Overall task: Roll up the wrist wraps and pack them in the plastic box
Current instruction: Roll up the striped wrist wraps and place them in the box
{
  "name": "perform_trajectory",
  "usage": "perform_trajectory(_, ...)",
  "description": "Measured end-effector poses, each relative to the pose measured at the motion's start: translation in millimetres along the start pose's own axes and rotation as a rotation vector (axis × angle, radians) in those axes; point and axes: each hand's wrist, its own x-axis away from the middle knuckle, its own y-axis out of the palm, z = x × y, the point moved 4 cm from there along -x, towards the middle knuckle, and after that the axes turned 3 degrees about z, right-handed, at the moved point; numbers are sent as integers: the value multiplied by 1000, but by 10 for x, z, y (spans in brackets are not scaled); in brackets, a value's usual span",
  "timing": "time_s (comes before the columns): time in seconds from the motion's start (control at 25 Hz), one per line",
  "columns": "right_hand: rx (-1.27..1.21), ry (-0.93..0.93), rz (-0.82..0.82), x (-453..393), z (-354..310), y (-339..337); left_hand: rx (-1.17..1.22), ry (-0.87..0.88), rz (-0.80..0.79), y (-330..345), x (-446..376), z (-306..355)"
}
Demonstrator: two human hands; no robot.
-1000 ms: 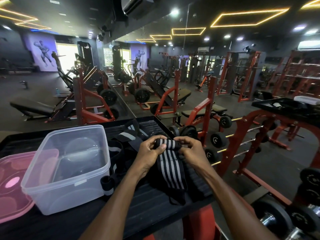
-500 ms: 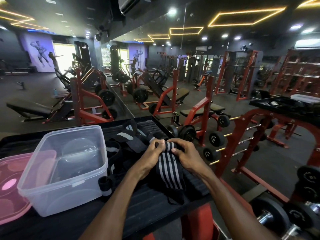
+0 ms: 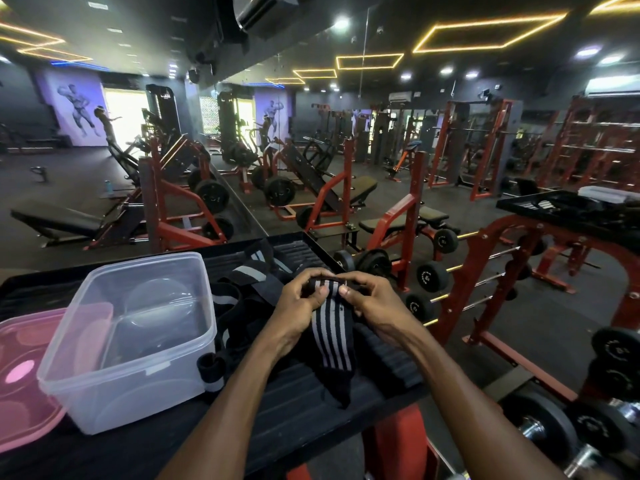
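Black elastic webbing with pale stripes makes up the wrist wrap [image 3: 331, 336] now in hand. Its far end is a small started roll held between both hands; the loose tail runs toward the person over the ribbed black tray [image 3: 277, 415] and ends just inside the near edge.

Left hand [image 3: 302, 306]: fingers curled over the roll from the left, thumb pressed on the striped face. Right hand [image 3: 367, 301]: fingers curled over the roll from the right, thumb tip beside the left thumb. Both are grasping the wrap.

Handling, as judged: light, soft and limp, with some stretch. It should not slip readily, but the roll is likely to spring loose if pressure comes off. Best hold is across the full width of the roll, thumbs on top, keeping the tail taut and the edges square.

More wraps [image 3: 242, 306] lie in a loose heap on the tray between the hands and the plastic box [image 3: 131, 344], touching its right wall. That box stands open; whether it holds anything cannot be told. A pink lid [image 3: 20, 379] lies to its left.
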Motion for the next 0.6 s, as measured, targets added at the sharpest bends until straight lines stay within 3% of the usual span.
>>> perform_trajectory(0.16, -120, -30, 41, 34, -94, -9, 209, -124, 11, 35, 23, -22)
perform_trajectory(0.4, -229, 136, 1, 114, -63, 2, 6, -19, 74, -20, -21, -66)
perform_trajectory(0.6, -132, 3, 75, 86, -18, -107, 28, -29, 30, 7, -24, -86)
